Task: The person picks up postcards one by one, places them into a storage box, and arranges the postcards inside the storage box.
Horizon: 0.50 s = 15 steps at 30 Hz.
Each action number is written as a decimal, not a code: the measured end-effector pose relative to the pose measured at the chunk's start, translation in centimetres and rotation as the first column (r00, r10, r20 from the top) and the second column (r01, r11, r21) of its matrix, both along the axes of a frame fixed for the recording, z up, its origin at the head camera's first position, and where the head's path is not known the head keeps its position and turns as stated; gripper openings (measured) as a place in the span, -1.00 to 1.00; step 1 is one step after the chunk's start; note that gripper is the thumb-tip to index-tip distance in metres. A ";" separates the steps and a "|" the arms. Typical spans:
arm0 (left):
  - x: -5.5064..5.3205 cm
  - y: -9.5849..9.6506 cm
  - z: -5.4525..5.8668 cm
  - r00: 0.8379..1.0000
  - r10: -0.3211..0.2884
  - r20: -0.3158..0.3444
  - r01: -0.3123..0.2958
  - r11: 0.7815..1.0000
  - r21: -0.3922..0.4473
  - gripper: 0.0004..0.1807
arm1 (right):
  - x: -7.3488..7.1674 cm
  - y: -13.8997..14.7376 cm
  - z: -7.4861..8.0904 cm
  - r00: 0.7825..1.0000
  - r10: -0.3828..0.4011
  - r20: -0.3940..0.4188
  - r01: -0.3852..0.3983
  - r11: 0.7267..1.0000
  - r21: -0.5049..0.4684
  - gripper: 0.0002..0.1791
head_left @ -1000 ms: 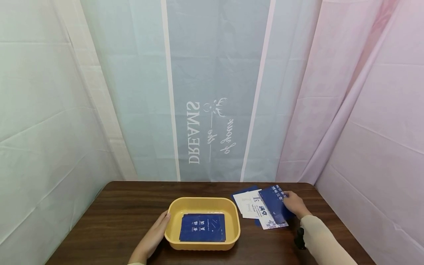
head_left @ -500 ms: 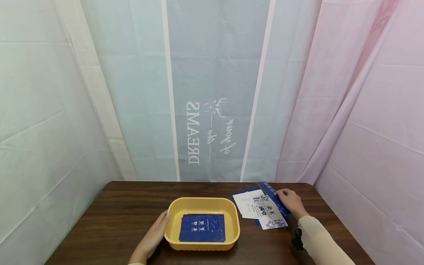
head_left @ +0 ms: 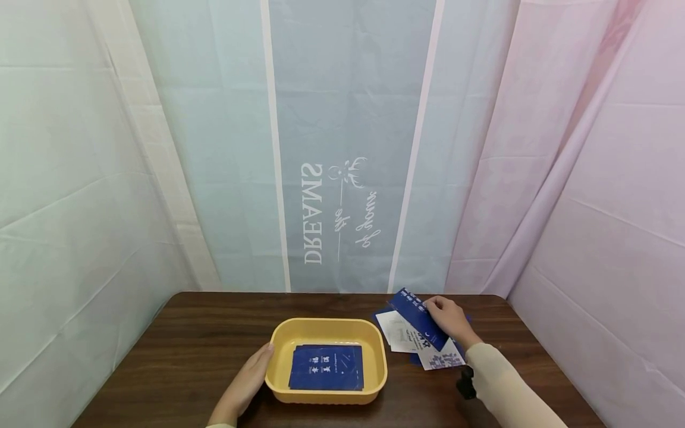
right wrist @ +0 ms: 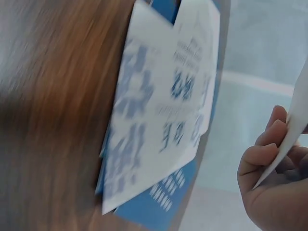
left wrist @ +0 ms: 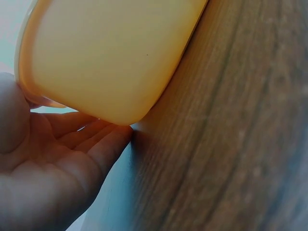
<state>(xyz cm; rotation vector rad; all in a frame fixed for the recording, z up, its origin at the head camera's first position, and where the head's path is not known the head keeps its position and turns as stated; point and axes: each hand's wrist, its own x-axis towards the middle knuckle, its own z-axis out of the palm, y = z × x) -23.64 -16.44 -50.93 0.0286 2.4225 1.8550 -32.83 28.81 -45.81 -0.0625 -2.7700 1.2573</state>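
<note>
My left hand (head_left: 248,374) holds the left side of a yellow plastic basin (head_left: 380,362), the thumb at the rim and the fingers against the outer wall (left wrist: 110,72). Inside lies a stack of blue cards (head_left: 326,368) with white characters. My right hand (head_left: 451,321) pinches a blue card (head_left: 417,318) by its right edge, tilted above a loose pile. In the right wrist view this card (right wrist: 294,122) is seen nearly edge-on between thumb and fingers. Beneath it spread a white card (head_left: 441,358) with purple-grey print, another white card (head_left: 393,330) and some blue ones.
A dark wooden table (head_left: 187,356) carries everything. Pale curtains stand behind and at both sides, the middle one (head_left: 342,119) with lettering. The basin stands left of the card pile with a narrow strip of table between them.
My right hand has drawn the blue card leftward across the pile, and its angle has changed. More of the printed white card below showed midway. My left hand and the basin stay put.
</note>
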 end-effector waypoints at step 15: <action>0.0 0.1 0.1 1.000 -0.003 0.016 0.003 1.000 -0.005 -0.13 | 0.4 -7.6 2.3 0.988 0.154 -0.030 -0.154 0.988 0.005 -0.73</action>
